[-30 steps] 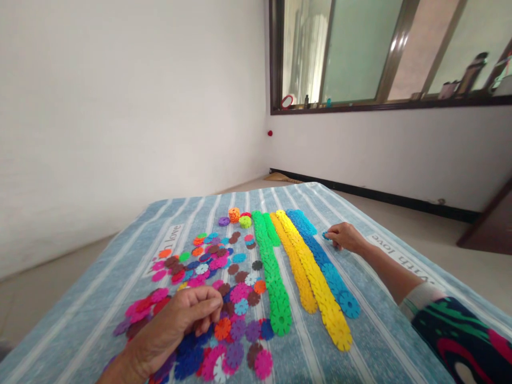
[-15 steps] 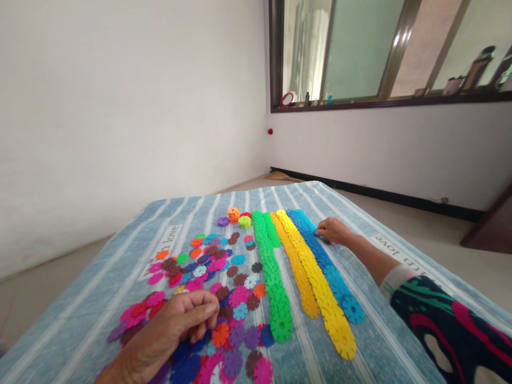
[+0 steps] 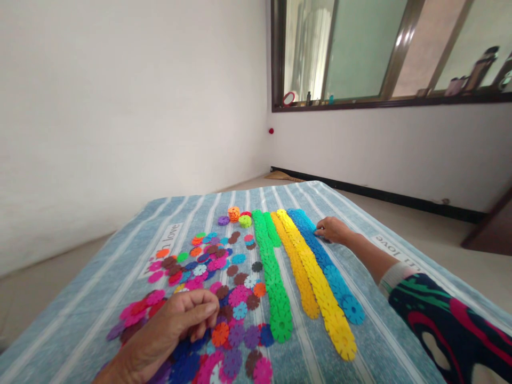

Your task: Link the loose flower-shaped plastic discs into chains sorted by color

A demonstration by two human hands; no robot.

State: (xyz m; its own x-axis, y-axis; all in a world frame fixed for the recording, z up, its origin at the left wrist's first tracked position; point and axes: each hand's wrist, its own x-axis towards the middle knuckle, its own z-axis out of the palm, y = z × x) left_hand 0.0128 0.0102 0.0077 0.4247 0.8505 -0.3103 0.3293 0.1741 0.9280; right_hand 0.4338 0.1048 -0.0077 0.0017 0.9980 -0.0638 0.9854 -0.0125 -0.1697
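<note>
My left hand (image 3: 186,314) is over the loose pile of notched plastic snowflake discs (image 3: 236,337), its fingers curled in; whatever they may hold is hidden. At the right edge of the blue row of overlapping discs (image 3: 320,250), my right hand (image 3: 333,229) has its fingers pressed together, the tips touching or very close to the row. I cannot make out a disc between them. Left of the blue row lie a yellow row (image 3: 320,282), an orange-yellow row (image 3: 300,272), a short green row (image 3: 272,230) and a long green row (image 3: 270,272).
An orange stack of discs (image 3: 234,214) stands at the far end, beside purple discs (image 3: 223,220) and lime discs (image 3: 245,221). A striped blue cloth (image 3: 72,298) covers the table. White walls and a window (image 3: 368,48) with items on its sill lie beyond.
Both hands stay almost where they were, with the right fingertips still at the blue row. The view has shifted very slightly.
</note>
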